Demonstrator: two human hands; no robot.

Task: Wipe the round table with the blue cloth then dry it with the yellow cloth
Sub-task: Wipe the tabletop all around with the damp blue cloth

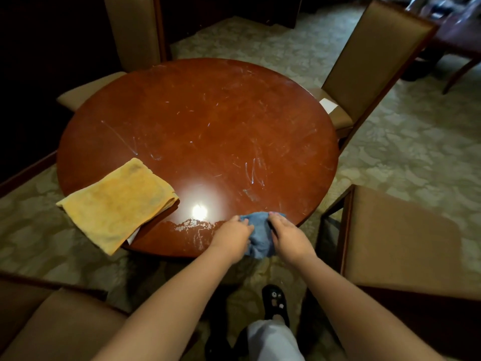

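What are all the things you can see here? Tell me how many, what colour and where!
round table: one, reddish-brown, scratched and shiny, middle.
yellow cloth: one, folded, table's near-left edge, partly overhanging.
blue cloth: one, bunched, table's near edge, held between both hands.
chairs: four, tan with dark wood frames, round the table.
white paper: one, on the far-right chair's seat.
carpet: pale green, patterned, under everything.
shoe: one, black, on the floor below.
left hand: grips the blue cloth.
right hand: grips the blue cloth.

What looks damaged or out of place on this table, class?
The table top is covered in pale scratches, with a flaky whitish patch near its front edge. The yellow cloth overhangs the left edge.
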